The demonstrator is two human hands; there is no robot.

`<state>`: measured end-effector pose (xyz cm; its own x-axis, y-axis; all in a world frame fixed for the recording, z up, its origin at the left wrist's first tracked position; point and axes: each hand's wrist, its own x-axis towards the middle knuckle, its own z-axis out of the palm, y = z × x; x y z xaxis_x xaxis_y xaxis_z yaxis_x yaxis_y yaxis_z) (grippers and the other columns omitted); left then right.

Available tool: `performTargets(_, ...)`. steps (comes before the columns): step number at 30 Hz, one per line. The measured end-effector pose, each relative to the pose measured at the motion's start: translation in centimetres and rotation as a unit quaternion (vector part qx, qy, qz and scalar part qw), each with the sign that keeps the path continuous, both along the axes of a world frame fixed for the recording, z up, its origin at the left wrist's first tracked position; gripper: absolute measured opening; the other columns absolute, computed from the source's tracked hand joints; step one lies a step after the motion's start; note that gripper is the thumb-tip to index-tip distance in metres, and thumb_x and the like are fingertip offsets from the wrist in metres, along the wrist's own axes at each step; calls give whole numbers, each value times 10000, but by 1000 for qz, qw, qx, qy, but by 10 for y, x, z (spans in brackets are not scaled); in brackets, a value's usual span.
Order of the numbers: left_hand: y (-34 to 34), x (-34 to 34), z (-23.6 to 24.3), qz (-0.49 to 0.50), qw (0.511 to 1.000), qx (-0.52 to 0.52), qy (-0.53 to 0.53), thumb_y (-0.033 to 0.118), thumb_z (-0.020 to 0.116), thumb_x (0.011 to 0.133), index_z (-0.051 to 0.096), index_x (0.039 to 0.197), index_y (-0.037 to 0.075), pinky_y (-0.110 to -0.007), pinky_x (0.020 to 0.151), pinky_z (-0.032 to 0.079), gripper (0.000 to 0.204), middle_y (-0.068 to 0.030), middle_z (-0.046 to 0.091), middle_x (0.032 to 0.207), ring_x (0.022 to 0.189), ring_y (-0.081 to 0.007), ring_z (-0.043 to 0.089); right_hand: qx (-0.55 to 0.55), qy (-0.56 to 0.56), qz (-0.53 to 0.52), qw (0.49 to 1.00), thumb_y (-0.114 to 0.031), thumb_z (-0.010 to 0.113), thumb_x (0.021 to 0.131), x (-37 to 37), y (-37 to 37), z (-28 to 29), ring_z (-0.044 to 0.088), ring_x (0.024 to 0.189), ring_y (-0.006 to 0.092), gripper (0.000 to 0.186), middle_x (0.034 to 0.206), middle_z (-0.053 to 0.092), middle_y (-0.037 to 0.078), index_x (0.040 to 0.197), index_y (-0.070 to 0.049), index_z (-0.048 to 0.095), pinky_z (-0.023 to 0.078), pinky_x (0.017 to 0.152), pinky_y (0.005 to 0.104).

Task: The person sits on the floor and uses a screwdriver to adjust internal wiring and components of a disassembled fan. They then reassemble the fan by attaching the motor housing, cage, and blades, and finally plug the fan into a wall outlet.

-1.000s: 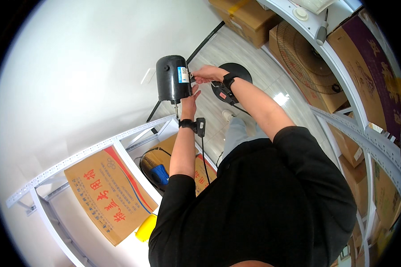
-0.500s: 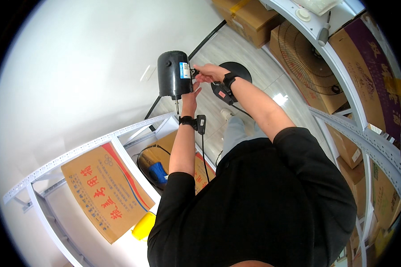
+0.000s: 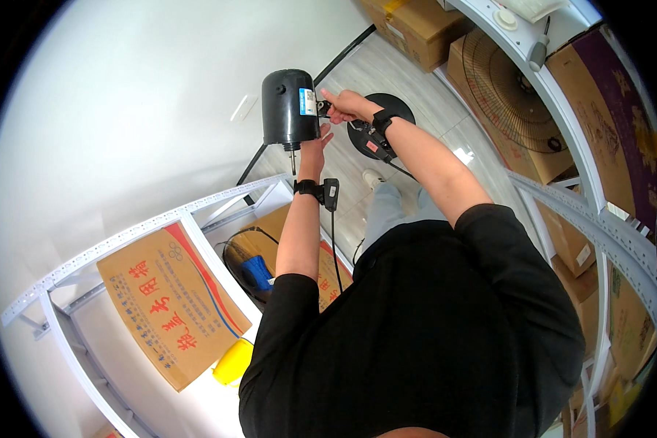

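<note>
A black fan motor (image 3: 281,109) with a rounded housing, a blue-and-white label and a bare metal shaft stands in front of me, its shaft pointing toward me. At the motor's right side my right hand (image 3: 347,106) is closed around a small black mount fitting (image 3: 322,109), thumb raised. My left hand (image 3: 315,151) reaches up beside the shaft, partly hidden behind the housing. Its visible fingers are apart; whether it touches the motor I cannot tell. A round black stand base (image 3: 393,109) lies on the floor beyond my right hand.
To the left, a white metal rack (image 3: 95,259) holds a cardboard box (image 3: 175,306), a yellow object (image 3: 233,363) and a blue-handled item (image 3: 257,272). On the right are a wire fan guard (image 3: 500,95), a screwdriver (image 3: 539,52) on a shelf, and several cartons (image 3: 418,33).
The motor and both hands appear slightly higher in the picture. My right hand's thumb has lifted away from the fitting, and the left hand's fingers look more spread.
</note>
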<state>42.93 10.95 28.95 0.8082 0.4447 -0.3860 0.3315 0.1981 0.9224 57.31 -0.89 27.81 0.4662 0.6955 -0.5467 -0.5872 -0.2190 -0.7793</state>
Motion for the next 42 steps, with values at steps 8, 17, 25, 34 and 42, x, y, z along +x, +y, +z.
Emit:
performTargets(8, 11, -7, -13, 14, 999, -43, -24, 3, 479, 936, 412, 1327, 46, -498, 911, 536, 400, -86, 509, 1201, 1113, -278, 589, 69, -409, -11, 910, -335, 664, 891, -2, -1, -2, 608, 569, 105, 330, 713, 667, 84, 861, -11, 611, 457, 524, 198)
performTargets(17, -3, 1, 1, 7, 1000, -18, -4, 29, 488, 948, 429, 1298, 42, -485, 913, 536, 355, -89, 508, 1203, 1103, -246, 601, 62, 90, -27, 994, -486, 506, 959, -4, -6, 2, 642, 605, 122, 530, 805, 700, 142, 930, 36, 590, 521, 570, 225)
performTargets(25, 5, -1, -6, 7, 1000, -21, -2, 35, 495, 950, 448, 1276, 40, -476, 905, 540, 329, -92, 529, 1168, 1090, -238, 609, 84, -191, -21, 978, -263, 669, 895, 5, 5, -3, 645, 624, 129, 262, 749, 667, 77, 934, -22, 575, 521, 560, 212)
performTargets(34, 0, -1, -2, 27, 999, -41, -21, 52, 598, 906, 511, 1187, 33, -407, 870, 544, 295, -105, 591, 1094, 1017, -208, 620, 34, 83, 15, 996, -322, 665, 885, 2, 0, 1, 667, 612, 175, 320, 728, 680, 105, 919, -9, 607, 512, 536, 232)
performTargets(42, 5, -4, -9, 38, 997, -58, -15, 20, 569, 909, 496, 1219, 43, -422, 869, 546, 319, -117, 587, 1137, 1026, -229, 630, 73, -306, -24, 949, -304, 675, 854, -5, 0, -2, 621, 559, 139, 321, 703, 658, 90, 903, 9, 620, 486, 498, 242)
